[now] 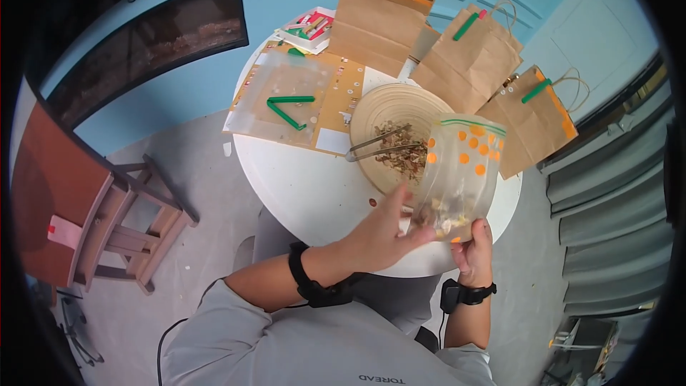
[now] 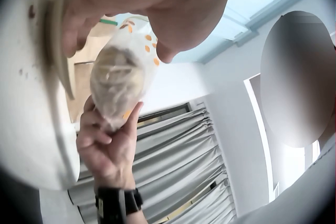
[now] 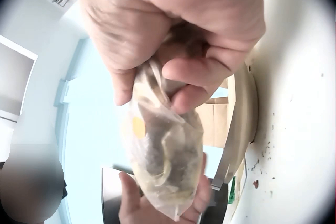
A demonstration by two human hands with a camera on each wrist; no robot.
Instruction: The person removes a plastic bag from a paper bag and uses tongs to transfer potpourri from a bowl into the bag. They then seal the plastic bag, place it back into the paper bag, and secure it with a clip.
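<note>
While the right hand (image 1: 474, 251) gripped the plastic bag (image 1: 461, 182) by its bottom corner, right of centre in the head view, seemingly for steadiness, the left hand (image 1: 380, 237) spread open beside it.

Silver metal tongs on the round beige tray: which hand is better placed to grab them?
Left hand, probably: open and nearer the tongs; right hand grips the translucent, orange-dotted plastic bag.

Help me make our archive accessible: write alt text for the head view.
A person's right grip holds a translucent, orange-dotted zip bag near its base, pale contents at the bottom, while the left grip is open beside it. Beyond, metal tongs lie on a round tray of brown bits, near paper bags.
</note>
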